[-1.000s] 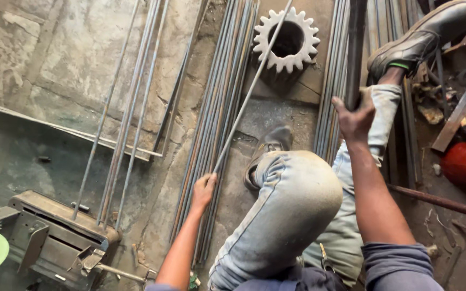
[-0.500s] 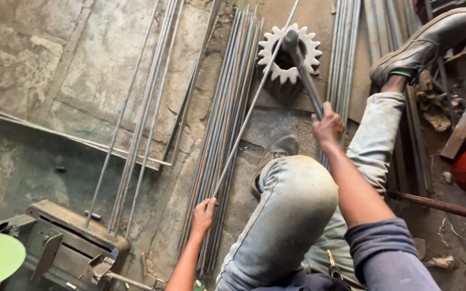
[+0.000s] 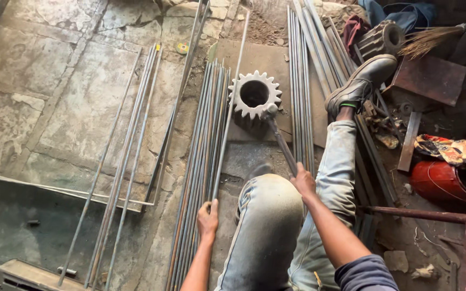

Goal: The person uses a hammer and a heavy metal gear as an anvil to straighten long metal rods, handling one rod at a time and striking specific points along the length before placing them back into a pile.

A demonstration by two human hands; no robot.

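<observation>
steel rod (image 3: 227,121), long and thin — gripped near its lower end by the left hand (image 3: 207,221), fingers closed round it, lying over a bundle of rods (image 3: 198,178) on the stone floor (image 3: 71,108). right hand (image 3: 303,180) closed on a hammer (image 3: 280,141) handle — head touching the toothed gear (image 3: 254,96).

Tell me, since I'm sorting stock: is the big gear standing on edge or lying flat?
Lying flat: the gear shows its round bore facing up, teeth spread all around.

I see no screens, signs or labels from here. The only package-like thing is a crumpled printed wrapper (image 3: 450,151), red, yellow and dark. It lies on the red drum (image 3: 449,186) at right.
</observation>
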